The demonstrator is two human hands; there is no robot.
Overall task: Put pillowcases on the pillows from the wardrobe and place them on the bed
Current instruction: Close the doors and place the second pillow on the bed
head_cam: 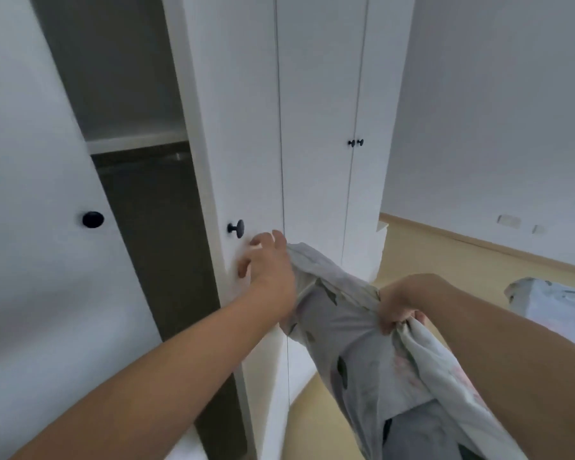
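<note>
I stand before a white wardrobe [312,127]. Its left door [30,194] is swung open and shows a dark inside with one shelf [136,141]; no pillow shows in there. My left hand [266,260] is stretched out with fingers apart, just below and right of the black knob [236,228] on the right door, holding nothing. My right hand [399,310] is closed on a bunched pillowcase [352,343], pale grey-white with a leaf print, which hangs down to the lower right and reaches up behind my left hand.
Further right, two more wardrobe doors with small black knobs [356,142] are closed. The floor [429,257] is light wood. A corner of the bed with matching leaf-print bedding [555,310] lies at the right edge. White walls stand behind.
</note>
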